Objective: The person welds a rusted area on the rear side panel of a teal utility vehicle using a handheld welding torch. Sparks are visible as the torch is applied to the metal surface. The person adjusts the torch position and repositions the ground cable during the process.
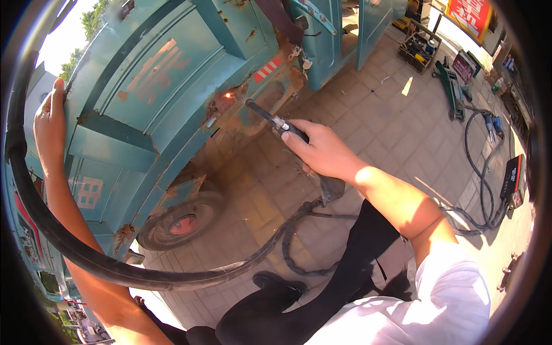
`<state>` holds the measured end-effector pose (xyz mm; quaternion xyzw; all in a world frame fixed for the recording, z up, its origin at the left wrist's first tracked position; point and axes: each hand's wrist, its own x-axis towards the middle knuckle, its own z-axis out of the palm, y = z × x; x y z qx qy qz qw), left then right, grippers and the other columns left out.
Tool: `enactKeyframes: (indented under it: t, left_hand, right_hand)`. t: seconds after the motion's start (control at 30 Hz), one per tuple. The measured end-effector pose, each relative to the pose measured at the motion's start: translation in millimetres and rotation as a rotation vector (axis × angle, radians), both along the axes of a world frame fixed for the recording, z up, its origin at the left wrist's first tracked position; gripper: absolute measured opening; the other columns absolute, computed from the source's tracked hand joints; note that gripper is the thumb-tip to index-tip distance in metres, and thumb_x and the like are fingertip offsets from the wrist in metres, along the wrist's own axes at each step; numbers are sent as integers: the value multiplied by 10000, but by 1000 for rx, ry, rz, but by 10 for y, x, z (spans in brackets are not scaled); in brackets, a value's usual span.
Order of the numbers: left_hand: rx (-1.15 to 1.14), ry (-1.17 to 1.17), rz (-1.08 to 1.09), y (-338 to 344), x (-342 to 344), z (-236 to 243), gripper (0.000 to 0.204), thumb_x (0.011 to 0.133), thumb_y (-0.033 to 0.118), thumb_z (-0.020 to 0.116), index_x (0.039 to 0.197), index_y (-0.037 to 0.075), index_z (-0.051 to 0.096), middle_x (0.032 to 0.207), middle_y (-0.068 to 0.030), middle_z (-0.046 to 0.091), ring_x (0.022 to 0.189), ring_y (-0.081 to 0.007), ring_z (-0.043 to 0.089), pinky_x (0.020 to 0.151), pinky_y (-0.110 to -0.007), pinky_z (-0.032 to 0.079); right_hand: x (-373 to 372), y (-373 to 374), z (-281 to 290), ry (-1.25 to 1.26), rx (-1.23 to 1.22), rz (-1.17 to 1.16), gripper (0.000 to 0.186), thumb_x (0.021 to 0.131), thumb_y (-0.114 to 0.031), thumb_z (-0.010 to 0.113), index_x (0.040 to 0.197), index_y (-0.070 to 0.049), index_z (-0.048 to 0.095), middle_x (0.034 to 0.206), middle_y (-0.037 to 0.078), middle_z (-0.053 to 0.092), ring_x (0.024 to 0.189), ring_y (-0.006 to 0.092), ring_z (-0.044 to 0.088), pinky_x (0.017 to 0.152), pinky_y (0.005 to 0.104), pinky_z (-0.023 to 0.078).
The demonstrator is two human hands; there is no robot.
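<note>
On the paved ground stands an open tool box, with some tools inside. Near it is a green floor jack. A red sign is at upper right, green leaves at upper left.

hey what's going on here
The person's right hand holds a torch-like tool with its tip near a rusty patch on the teal vehicle panel. A small orange spot glows there. The left hand is up at the panel's left edge. A wheel shows below, and a black box sits off to the right among cables.
</note>
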<state>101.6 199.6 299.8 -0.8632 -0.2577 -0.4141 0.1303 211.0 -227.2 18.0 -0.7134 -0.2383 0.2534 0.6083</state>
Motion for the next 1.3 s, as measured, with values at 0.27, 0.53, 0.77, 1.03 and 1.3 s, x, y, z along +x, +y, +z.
enactKeyframes:
  t: [0.27,0.53,0.77,1.03,1.3]
  left_hand:
    - [-36,51,-72,-156,6,10,628,998,656,475,1298,171,737,1217,-114,736,1141,-253,686,1026,-367,473]
    - [4,33,-62,29,59,-7,671,1008,661,460,1329,124,706,1231,-140,725,1155,-292,677,1042,-374,460]
    - [23,99,35,-65,149,-102,682,1033,661,376,1321,134,699,1269,-171,703,1193,-364,655,1035,-403,467]
    - [32,71,28,-29,120,-108,658,1036,640,375,1310,139,703,1268,-169,701,1197,-384,641,1023,-412,469]
    - [156,-48,-153,-109,115,-173,566,1035,541,516,1178,46,749,992,-180,753,918,-305,713,887,-381,521]
  right_hand:
    - [30,146,-78,-3,9,16,496,1025,-343,581,1336,42,590,766,26,577,548,125,606,550,308,515]
    - [-46,257,-76,-62,20,-56,363,1003,-344,573,1044,9,647,672,54,600,513,169,608,513,347,502]
    - [-92,305,-91,121,103,-93,397,1024,-368,566,1097,11,658,699,45,560,507,161,600,450,336,468]
    - [-151,387,-110,236,160,-90,444,1036,-371,587,1262,9,628,798,41,583,528,126,583,468,299,479]
    - [-197,337,-298,299,287,-86,449,1044,-366,586,1290,8,620,848,42,597,531,130,590,468,297,481]
